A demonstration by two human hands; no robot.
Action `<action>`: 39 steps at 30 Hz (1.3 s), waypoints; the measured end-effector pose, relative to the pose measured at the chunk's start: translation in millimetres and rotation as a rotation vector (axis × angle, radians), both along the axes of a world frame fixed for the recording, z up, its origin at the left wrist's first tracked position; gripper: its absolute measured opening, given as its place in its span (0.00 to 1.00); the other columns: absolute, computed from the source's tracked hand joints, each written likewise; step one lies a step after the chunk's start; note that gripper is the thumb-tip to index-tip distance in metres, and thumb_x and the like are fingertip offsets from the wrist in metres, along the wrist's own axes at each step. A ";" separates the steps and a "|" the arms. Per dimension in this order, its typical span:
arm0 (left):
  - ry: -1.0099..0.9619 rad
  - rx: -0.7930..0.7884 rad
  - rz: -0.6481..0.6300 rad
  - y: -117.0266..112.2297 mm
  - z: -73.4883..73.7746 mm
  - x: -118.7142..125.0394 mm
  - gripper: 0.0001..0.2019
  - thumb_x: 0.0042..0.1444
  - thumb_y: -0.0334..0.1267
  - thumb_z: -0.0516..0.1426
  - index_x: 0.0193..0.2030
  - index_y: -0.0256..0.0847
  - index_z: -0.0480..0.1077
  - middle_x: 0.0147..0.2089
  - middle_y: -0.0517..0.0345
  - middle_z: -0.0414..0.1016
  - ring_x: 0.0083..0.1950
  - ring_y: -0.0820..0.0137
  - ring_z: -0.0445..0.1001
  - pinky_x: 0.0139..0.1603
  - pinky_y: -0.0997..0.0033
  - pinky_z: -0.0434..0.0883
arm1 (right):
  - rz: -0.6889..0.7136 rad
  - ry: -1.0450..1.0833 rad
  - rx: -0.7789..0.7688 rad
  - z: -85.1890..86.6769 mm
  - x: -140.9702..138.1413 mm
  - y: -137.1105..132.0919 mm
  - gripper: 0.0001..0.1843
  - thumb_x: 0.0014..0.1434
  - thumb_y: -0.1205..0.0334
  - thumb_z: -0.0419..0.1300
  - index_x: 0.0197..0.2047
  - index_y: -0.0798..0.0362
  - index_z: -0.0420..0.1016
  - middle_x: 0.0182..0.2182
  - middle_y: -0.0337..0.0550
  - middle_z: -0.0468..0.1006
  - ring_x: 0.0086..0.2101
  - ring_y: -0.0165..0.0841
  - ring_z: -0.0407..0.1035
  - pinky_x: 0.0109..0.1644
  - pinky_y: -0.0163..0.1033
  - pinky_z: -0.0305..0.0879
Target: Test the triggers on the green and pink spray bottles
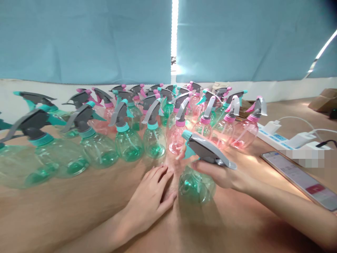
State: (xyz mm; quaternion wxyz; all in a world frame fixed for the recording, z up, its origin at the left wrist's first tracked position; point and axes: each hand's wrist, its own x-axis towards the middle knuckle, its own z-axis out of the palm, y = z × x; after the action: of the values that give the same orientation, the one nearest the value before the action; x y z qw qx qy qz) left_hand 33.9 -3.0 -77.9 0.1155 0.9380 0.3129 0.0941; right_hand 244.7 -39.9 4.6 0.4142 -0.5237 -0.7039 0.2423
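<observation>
My right hand grips a green spray bottle around its neck, just under the grey and turquoise trigger head. The bottle's clear round body shows below my fingers, close over the table or touching it; I cannot tell which. Beside it, my left hand lies palm down on the table, fingers stretched forward and holding nothing. Ahead of the hands stand a green spray bottle with a turquoise collar and a pink spray bottle with a pink collar.
Several more green bottles line the left, and pink bottles stand at the right, with further rows behind. A white power strip with chargers and cables lies right, near a phone. Blue curtains hang behind.
</observation>
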 end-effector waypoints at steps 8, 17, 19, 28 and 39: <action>-0.365 -0.078 0.053 -9.9 -4.7 -5.6 0.34 0.58 0.41 0.58 0.67 0.46 0.46 0.66 0.44 0.63 0.64 0.53 0.65 0.61 0.47 0.66 | 0.003 0.014 0.033 1.1 -15.7 4.8 0.13 0.56 0.65 0.56 0.44 0.41 0.72 0.25 0.36 0.74 0.27 0.36 0.70 0.29 0.40 0.67; -0.493 -0.154 0.163 -26.8 -9.9 -35.3 0.37 0.56 0.44 0.60 0.67 0.46 0.45 0.67 0.43 0.60 0.65 0.50 0.64 0.60 0.45 0.69 | 0.223 0.244 0.051 -23.4 -71.8 23.1 0.13 0.59 0.61 0.56 0.49 0.46 0.67 0.38 0.40 0.78 0.32 0.35 0.72 0.41 0.47 0.71; -0.520 -0.171 0.187 -31.0 -6.7 -48.5 0.37 0.56 0.45 0.60 0.67 0.47 0.45 0.68 0.43 0.59 0.66 0.50 0.63 0.62 0.44 0.67 | 0.241 0.277 0.045 -22.4 -88.7 22.8 0.13 0.60 0.60 0.57 0.49 0.46 0.67 0.41 0.40 0.78 0.34 0.36 0.73 0.43 0.48 0.72; -0.507 -0.079 0.399 -61.5 17.7 -133.0 0.39 0.55 0.49 0.60 0.68 0.49 0.43 0.66 0.51 0.63 0.66 0.47 0.63 0.63 0.48 0.67 | 0.363 0.200 -0.021 -14.7 -191.5 16.7 0.14 0.63 0.49 0.57 0.50 0.42 0.67 0.34 0.39 0.78 0.39 0.41 0.75 0.42 0.51 0.72; -0.355 0.023 0.758 -76.1 21.1 -245.9 0.40 0.52 0.56 0.60 0.68 0.50 0.49 0.61 0.47 0.69 0.60 0.43 0.69 0.60 0.32 0.64 | 0.811 -0.019 -0.115 21.2 -286.2 40.6 0.37 0.52 0.49 0.69 0.61 0.47 0.59 0.42 0.41 0.79 0.42 0.39 0.74 0.44 0.46 0.71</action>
State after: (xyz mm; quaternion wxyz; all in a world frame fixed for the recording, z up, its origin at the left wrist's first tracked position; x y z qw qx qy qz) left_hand -212.0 -79.1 -56.7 0.1145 0.7269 0.6103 0.2934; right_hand -41.5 0.7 25.8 0.2485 -0.2280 -0.8426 0.4199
